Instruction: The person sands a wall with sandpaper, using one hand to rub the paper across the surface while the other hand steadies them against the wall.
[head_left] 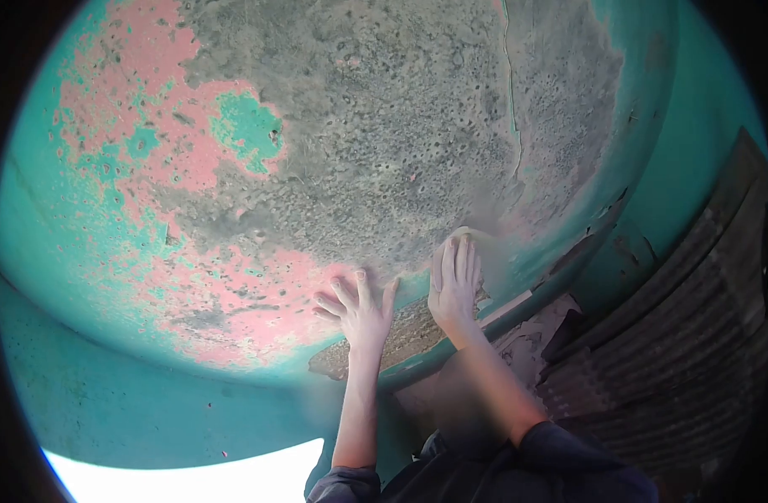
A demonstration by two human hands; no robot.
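Both hands flat, arms outstretched

The fisheye lens bends everything into a circle; the corners fall off to black vignette; straight edges curve hard near the rim. Light is soft, even daylight with a teal cast; the wall is evenly lit, without glare; a blown-out white patch burns at the bottom; the right side sinks into dim shadow; both forearms look blurred.
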